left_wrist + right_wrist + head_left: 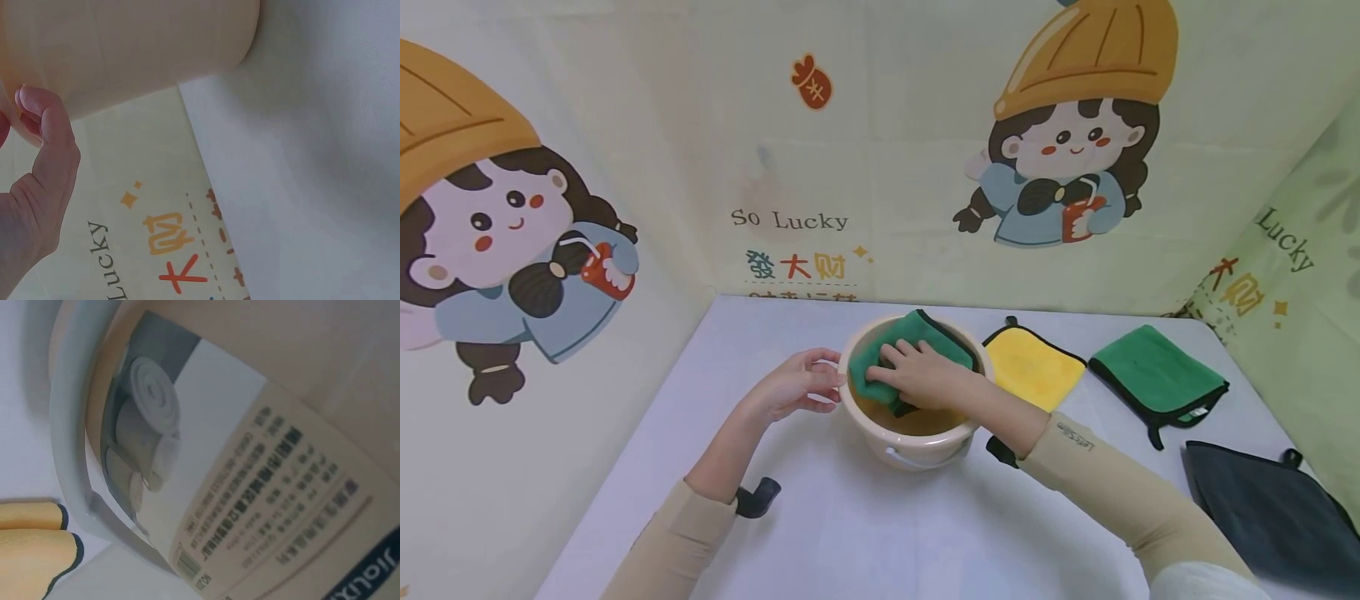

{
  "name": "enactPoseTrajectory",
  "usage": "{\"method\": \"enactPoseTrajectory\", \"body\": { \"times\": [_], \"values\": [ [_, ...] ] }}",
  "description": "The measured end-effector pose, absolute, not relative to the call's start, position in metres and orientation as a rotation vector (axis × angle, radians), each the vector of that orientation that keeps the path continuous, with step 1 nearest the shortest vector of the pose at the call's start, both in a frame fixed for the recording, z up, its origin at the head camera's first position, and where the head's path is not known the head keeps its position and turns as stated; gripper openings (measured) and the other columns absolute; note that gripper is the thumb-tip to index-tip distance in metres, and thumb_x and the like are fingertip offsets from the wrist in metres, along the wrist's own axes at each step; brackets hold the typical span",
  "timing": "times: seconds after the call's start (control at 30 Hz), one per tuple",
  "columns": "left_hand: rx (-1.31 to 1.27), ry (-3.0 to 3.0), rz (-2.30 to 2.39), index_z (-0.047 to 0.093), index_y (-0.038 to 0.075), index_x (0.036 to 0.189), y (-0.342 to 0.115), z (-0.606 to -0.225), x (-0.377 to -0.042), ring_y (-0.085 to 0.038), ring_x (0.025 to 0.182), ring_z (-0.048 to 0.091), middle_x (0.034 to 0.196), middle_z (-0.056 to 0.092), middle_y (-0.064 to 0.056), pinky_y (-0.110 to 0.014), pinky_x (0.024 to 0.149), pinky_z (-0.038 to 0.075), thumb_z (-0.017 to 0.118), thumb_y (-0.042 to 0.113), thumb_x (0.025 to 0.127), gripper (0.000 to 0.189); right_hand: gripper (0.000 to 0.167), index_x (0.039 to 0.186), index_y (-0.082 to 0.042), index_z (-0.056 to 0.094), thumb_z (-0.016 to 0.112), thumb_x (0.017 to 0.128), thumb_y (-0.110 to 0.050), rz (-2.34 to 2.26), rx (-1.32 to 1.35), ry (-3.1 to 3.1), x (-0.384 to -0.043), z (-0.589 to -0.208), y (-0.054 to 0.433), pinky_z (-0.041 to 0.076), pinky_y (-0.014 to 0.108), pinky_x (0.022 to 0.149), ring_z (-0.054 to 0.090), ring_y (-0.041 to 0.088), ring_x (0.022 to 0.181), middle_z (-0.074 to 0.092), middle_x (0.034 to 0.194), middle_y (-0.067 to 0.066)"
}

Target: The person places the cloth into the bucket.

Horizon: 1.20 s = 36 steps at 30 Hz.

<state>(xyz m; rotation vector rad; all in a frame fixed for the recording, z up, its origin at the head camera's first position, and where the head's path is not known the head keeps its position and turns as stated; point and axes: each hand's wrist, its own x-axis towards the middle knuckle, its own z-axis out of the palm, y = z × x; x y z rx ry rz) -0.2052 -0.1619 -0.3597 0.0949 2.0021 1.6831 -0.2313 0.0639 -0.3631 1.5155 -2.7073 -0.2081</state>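
Note:
A cream plastic bucket [874, 433] stands on the white table, its pale handle [250, 12] hidden in the left wrist view but hanging at the front in the head view. My left hand [801, 385] pinches the bucket's left rim between thumb and fingers; the left wrist view shows its bent finger against the outer wall. Inside the bucket's mouth lies a green cleaning cloth [940, 333] with black edging. My right hand [928, 377] reaches over the rim and grips this cloth, fingers spread and bent into it. A printed label [250, 475] covers part of the bucket's side.
Right of the bucket lies a yellow cloth [1037, 362] with dark edging. Farther right are a folded green cloth [1161, 371] and a dark grey cloth [1270, 508] near the table's right edge. A printed backdrop [895, 167] rises behind the table.

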Motion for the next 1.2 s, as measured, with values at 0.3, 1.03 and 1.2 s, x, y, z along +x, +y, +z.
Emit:
{"method": "enactPoseTrajectory", "body": {
  "times": [0.3,1.03,1.2],
  "values": [
    [0.091,1.987,1.698,0.040,0.001,0.125,-0.162,-0.361,-0.205,-0.017,0.073,0.061,0.090,0.060,-0.007,-0.038,0.074,0.054,0.059,0.013,0.087,0.044,0.040,0.127,-0.028,0.042,0.057,0.090,-0.023,-0.304,1.560,-2.753,-0.232,-0.367,0.061,0.048,0.040,0.083,0.042,0.020,0.100,0.044,0.114,0.004],
    [0.162,1.977,1.703,0.040,0.000,0.123,-0.163,-0.362,-0.202,-0.017,0.075,0.061,0.093,0.061,-0.008,-0.040,0.076,0.053,0.064,0.021,0.085,0.050,0.036,0.130,-0.032,0.038,0.048,0.095,-0.030,-0.705,1.578,-2.702,-0.225,-0.379,0.053,0.044,0.038,0.087,0.042,0.017,0.103,0.044,0.121,0.002],
    [0.141,1.982,1.700,0.040,0.001,0.124,-0.163,-0.363,-0.203,-0.019,0.076,0.062,0.092,0.061,-0.008,-0.042,0.078,0.052,0.064,0.020,0.085,0.050,0.033,0.125,-0.033,0.039,0.049,0.094,-0.030,-0.739,1.576,-2.687,-0.225,-0.379,0.052,0.045,0.034,0.082,0.042,0.016,0.101,0.044,0.119,0.001]
  ]
}}
